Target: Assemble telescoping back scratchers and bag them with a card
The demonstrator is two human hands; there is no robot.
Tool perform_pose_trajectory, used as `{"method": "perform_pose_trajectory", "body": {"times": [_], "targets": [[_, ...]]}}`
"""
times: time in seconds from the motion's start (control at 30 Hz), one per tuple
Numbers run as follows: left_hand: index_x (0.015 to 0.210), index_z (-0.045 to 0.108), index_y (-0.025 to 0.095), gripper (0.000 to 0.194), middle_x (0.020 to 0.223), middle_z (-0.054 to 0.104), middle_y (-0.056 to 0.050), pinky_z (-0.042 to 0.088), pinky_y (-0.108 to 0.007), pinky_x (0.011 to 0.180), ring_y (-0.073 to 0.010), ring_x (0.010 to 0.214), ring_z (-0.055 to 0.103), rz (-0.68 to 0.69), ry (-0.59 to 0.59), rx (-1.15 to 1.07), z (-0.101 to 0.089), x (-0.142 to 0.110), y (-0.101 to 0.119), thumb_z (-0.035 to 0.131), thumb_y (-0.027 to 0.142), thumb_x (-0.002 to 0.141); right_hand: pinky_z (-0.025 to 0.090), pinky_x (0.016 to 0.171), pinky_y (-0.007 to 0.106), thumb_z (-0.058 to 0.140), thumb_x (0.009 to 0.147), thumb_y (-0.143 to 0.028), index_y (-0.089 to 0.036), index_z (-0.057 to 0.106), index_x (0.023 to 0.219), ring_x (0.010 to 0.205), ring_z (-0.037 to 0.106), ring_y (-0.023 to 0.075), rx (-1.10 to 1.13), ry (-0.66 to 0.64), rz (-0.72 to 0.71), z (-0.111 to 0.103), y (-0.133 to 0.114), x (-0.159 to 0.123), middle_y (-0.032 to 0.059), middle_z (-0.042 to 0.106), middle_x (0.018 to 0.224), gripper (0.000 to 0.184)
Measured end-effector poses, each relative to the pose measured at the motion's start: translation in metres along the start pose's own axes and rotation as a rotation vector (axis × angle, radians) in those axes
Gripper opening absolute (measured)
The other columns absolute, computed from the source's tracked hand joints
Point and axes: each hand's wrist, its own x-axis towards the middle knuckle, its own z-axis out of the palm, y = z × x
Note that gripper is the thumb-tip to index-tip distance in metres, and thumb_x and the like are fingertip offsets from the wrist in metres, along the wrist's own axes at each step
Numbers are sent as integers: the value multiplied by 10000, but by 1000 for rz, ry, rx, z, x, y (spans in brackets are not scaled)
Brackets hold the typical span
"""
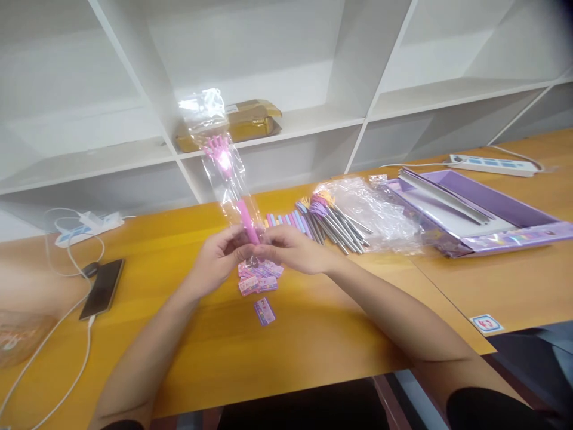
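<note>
A pink back scratcher (247,221) with a hand-shaped head sits inside a clear plastic sleeve (203,110), tilted up and away from me over the table. My left hand (221,257) has its fingers closed around the lower end of the handle from the left. From the right, my right hand (293,248) pinches the same end, thumb close to the other thumb. Just below my hands lie several small printed cards (265,312) in pink and purple. Behind my right hand are coloured handles (290,221) in a row and metal rods with hand-shaped heads (335,224).
Clear plastic bags (380,215) lie in a heap on the right, beside an open purple box (514,236). A phone (102,288) on a white cable lies at left, near a power strip (87,230). Another power strip (492,165) is back right. White shelves hold a taped carton (253,122).
</note>
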Motion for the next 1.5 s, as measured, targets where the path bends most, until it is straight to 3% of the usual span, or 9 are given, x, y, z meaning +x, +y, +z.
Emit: {"method": "perform_pose_trajectory", "body": {"times": [0.1, 0.3, 0.57, 0.73, 0.8, 0.97, 1.07, 1.17, 1.5], "targets": [[1123, 828, 188, 357, 968, 801, -72, 633, -308, 812, -204, 870, 749, -2, -5, -46, 4, 0, -3, 878, 466, 905, 348, 546, 251, 642, 1051, -633, -183, 710, 837, 590, 431, 93, 32, -10, -9, 0, 7, 1, -53, 530, 663, 502], [1215, 820, 200, 364, 959, 821, -79, 638, -336, 812, -230, 856, 785, 31, -35, -30, 6, -1, -1, 805, 471, 972, 451, 716, 269, 585, 1108, -553, -189, 670, 797, 775, 560, 109, 65, -13, -129, 0, 6, 1, 3, 660, 840, 486], [1093, 863, 228, 297, 982, 832, -84, 631, -362, 875, -244, 894, 785, 99, -40, 74, 2, 1, -9, 738, 485, 1013, 362, 580, 255, 532, 1139, -529, -177, 680, 857, 620, 443, 88, 66, -64, -118, -2, 11, -2, -20, 602, 764, 474], [1050, 853, 220, 271, 1061, 795, -92, 613, -355, 953, -234, 995, 748, 116, -61, 147, -9, 3, -3, 752, 468, 1005, 432, 664, 257, 505, 1159, -451, -184, 704, 887, 674, 507, 98, -184, -50, -162, -9, 4, -3, -29, 589, 745, 430], [1012, 844, 211, 286, 1063, 760, -96, 613, -341, 916, -225, 980, 725, 142, -9, 137, -17, 4, 1, 805, 490, 960, 476, 739, 261, 539, 1150, -385, -184, 741, 910, 748, 590, 107, -298, -130, -176, -8, 1, -2, -9, 665, 801, 373], [1039, 807, 224, 293, 933, 720, -46, 591, -271, 736, -159, 800, 676, 190, 238, -73, -35, 8, 5, 878, 472, 899, 514, 821, 265, 651, 1100, -341, -157, 829, 989, 878, 732, 147, -349, -479, -16, 19, 17, 2, 66, 826, 1014, 279], [1062, 821, 225, 283, 1027, 760, -63, 605, -245, 773, -158, 881, 711, 158, 273, -11, -38, 7, 7, 899, 431, 885, 509, 842, 251, 656, 1102, -342, -151, 850, 1059, 912, 757, 157, -315, -587, 31, 43, 39, 4, 80, 847, 1077, 276], [1047, 819, 231, 230, 962, 770, -42, 621, -231, 731, -133, 788, 717, 125, 269, 35, -36, 3, 9, 904, 373, 887, 507, 860, 245, 672, 1093, -318, -151, 857, 1071, 968, 769, 174, -312, -718, 20, 63, 58, 2, 89, 849, 1130, 250], [1109, 840, 238, 220, 761, 663, 9, 591, -183, 673, -93, 687, 659, 165, 165, 215, -22, -4, 21, 893, 302, 906, 507, 896, 245, 643, 1094, -246, -224, 852, 1059, 1030, 770, 173, -354, -670, -9, 85, 82, -8, 28, 856, 1124, 213]]}}
